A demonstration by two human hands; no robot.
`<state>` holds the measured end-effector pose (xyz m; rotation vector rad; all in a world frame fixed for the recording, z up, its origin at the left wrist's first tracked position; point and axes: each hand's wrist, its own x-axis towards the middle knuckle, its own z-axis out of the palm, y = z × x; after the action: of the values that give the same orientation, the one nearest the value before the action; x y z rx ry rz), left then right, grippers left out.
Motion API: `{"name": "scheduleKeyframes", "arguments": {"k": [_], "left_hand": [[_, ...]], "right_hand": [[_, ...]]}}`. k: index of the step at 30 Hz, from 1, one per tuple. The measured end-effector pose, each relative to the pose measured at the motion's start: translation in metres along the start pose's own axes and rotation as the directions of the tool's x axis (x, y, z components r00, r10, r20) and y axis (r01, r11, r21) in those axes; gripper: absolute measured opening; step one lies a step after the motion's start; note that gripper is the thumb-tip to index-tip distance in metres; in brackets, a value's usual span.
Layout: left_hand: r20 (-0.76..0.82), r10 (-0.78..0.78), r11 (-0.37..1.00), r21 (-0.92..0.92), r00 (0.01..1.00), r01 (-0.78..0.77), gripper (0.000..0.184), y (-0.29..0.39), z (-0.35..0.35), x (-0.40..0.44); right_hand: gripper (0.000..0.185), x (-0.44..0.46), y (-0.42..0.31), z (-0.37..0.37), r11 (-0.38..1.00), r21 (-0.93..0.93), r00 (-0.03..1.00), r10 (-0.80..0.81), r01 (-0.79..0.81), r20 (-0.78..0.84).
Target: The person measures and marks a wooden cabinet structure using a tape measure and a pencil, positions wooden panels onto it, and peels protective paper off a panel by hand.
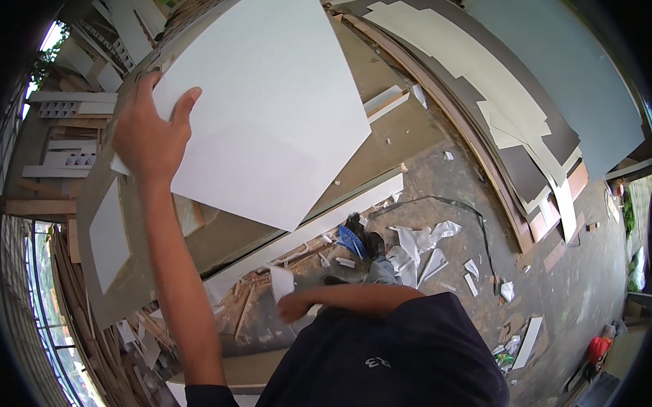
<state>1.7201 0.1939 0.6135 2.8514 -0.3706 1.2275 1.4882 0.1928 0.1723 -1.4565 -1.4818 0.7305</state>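
A large white board [265, 108] lies at an angle over the brown worktable [407, 138]. My left hand [155, 129] is at its left edge, with the thumb over the white face and the other fingers partly hidden along the edge. Low in front of my body, my right hand [291, 308] is smeared by motion, its fingers closed. A small flat white piece [281, 281] sticks up from it; its exact kind is unclear.
Stacked sheets with cream offcuts [453, 57] stand to the right. White scraps [411, 246] and a dark cable [476, 216] litter the floor near my feet. A smaller white panel [109, 232] lies on the table's left. Shelved boards [70, 130] are at far left.
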Motion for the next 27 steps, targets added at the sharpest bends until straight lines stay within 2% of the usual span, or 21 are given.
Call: {"name": "scheduleKeyframes", "arguments": {"k": [1,2,3,4,5,6,7,8,10,11,12,13,14,16,17,18,19,20,22,24,27], "left_hand": [[0.006,0.007,1.000,0.015,1.000,-0.007,0.058,0.001,-0.001,0.000],[0.011,0.016,1.000,0.027,1.000,-0.016,0.059,0.003,-0.002,0.000],[0.008,0.014,1.000,0.026,1.000,-0.014,0.059,0.004,-0.003,0.000],[-0.008,0.040,0.999,0.019,0.999,-0.040,0.059,0.004,-0.004,-0.001],[-0.023,0.066,0.998,0.014,0.998,-0.065,0.059,0.004,-0.004,-0.002],[-0.025,0.064,0.998,0.018,0.998,-0.064,0.059,0.006,-0.004,-0.002],[-0.026,0.063,0.998,0.015,0.998,-0.063,0.058,0.008,-0.004,-0.004],[-0.028,0.062,0.998,0.014,0.998,-0.061,0.058,0.009,-0.004,-0.005],[-0.049,0.081,0.997,0.024,0.996,-0.080,0.057,0.013,-0.007,-0.008],[-0.070,0.100,0.995,0.030,0.992,-0.098,0.056,0.015,-0.008,-0.007],[-0.075,0.097,0.995,0.033,0.992,-0.094,0.056,0.017,-0.009,-0.006],[-0.051,0.066,0.998,0.021,0.996,-0.065,0.056,0.020,-0.011,-0.007],[-0.025,0.040,0.999,0.010,0.999,-0.040,0.055,0.022,-0.013,-0.008],[-0.027,0.052,0.999,0.011,0.998,-0.052,0.055,0.024,-0.015,-0.009],[-0.027,0.055,0.998,0.011,0.998,-0.055,0.054,0.024,-0.016,-0.010],[-0.037,0.059,0.998,0.013,0.998,-0.059,0.054,0.025,-0.017,-0.010],[-0.048,0.074,0.997,0.015,0.996,-0.074,0.053,0.025,-0.018,-0.011],[-0.057,0.089,0.996,0.016,0.994,-0.089,0.051,0.025,-0.018,-0.011],[-0.045,0.072,0.997,-0.005,0.996,-0.072,0.051,0.022,-0.016,-0.010],[-0.021,0.052,0.999,-0.017,0.998,-0.052,0.050,0.019,-0.017,-0.014],[-0.006,0.071,0.997,0.019,0.997,-0.071,0.049,0.023,-0.022,-0.013]], "right_hand": [[0.036,-0.029,0.012,-0.013,0.940,0.022,0.940,0.341,-0.340,-0.019],[0.040,-0.059,0.023,-0.026,0.768,0.059,0.767,0.640,-0.638,-0.035],[0.041,-0.101,0.022,-0.043,0.612,0.016,0.595,0.774,-0.791,-0.219],[0.038,-0.154,0.092,-0.019,0.512,-0.049,0.477,0.756,-0.858,-0.448],[0.032,-0.196,0.066,-0.043,0.219,-0.010,0.190,0.819,-0.976,-0.542],[0.029,-0.230,0.077,-0.041,-0.095,0.099,-0.137,0.679,-0.991,-0.721],[0.030,-0.259,0.077,-0.047,-0.237,0.140,-0.245,0.508,-0.961,-0.826],[0.035,-0.265,0.045,-0.083,-0.309,0.434,-0.533,0.485,-0.846,-0.694],[0.045,-0.279,0.029,-0.123,0.047,0.701,-0.687,0.168,-0.711,-0.707],[0.050,-0.278,0.019,-0.154,0.250,0.612,-0.644,-0.070,-0.750,-0.762],[0.055,-0.273,0.007,-0.183,0.414,0.465,-0.601,-0.305,-0.782,-0.739],[0.059,-0.258,-0.008,-0.215,0.571,0.370,-0.590,-0.263,-0.733,-0.764],[0.061,-0.235,-0.023,-0.248,0.671,0.303,-0.589,-0.248,-0.677,-0.769],[0.067,-0.184,-0.054,-0.310,0.804,0.189,-0.605,-0.247,-0.564,-0.757],[0.072,-0.145,-0.069,-0.330,0.948,0.016,-0.611,-0.192,-0.318,-0.768],[0.073,-0.111,-0.073,-0.334,0.780,0.093,-0.483,-0.285,-0.619,-0.828],[0.079,-0.070,-0.103,-0.334,0.767,0.098,-0.401,-0.218,-0.634,-0.890],[0.082,-0.037,-0.116,-0.320,0.743,-0.018,-0.336,-0.324,-0.669,-0.884],[0.082,-0.006,-0.119,-0.285,0.801,-0.093,-0.249,-0.292,-0.592,-0.924],[0.075,-0.014,-0.088,-0.259,0.779,0.204,-0.411,-0.076,-0.593,-0.908],[0.072,-0.059,-0.002,-0.228,0.847,0.400,-0.607,0.121,-0.349,-0.785]]}}
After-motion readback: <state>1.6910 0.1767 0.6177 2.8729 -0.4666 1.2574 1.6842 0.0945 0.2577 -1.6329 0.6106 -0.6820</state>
